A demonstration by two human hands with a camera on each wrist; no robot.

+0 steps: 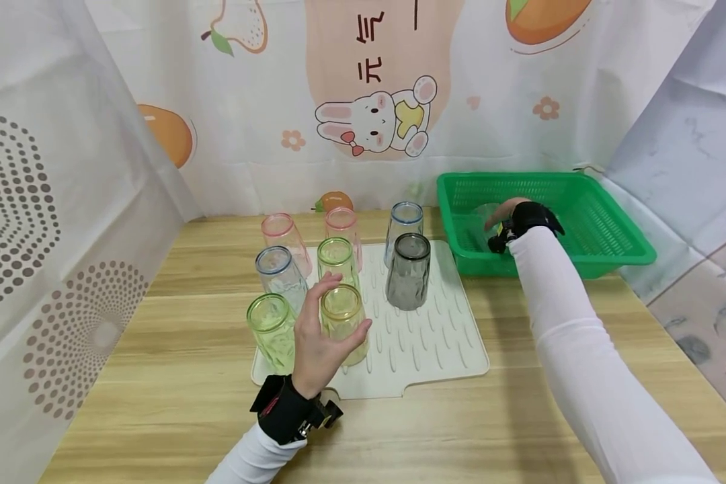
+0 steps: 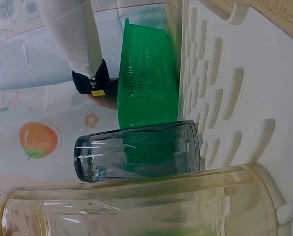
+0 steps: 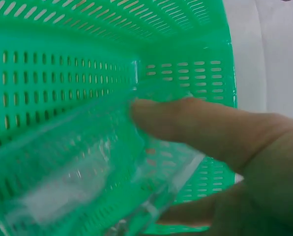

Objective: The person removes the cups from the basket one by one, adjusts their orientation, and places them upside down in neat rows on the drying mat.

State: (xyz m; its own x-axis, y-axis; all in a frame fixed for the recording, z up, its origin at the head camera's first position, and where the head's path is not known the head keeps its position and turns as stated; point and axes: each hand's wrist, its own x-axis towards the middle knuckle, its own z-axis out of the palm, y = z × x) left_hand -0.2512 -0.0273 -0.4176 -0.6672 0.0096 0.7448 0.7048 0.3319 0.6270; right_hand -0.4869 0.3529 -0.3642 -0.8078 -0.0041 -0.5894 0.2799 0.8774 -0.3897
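Note:
In the head view, my left hand (image 1: 319,346) is at the yellow glass (image 1: 341,323), thumb and forefinger spread on either side of it. The glass stands upside down on the white drying mat (image 1: 441,336), and the left wrist view shows its yellow side (image 2: 136,209) up close. My right hand (image 1: 508,210) reaches into the green basket (image 1: 617,259). There it grips a clear glass (image 3: 77,172), thumb (image 3: 166,118) on one side and fingers on the other. The glass lies tilted over the basket's slotted wall.
A grey glass (image 1: 409,275) stands on the mat, with a blue-rimmed glass (image 1: 404,232) behind it. On the mat's left side are green glasses (image 1: 273,336), another blue-rimmed glass (image 1: 281,275) and pink glasses (image 1: 287,238). A printed curtain (image 1: 248,134) hangs behind the wooden table (image 1: 175,363).

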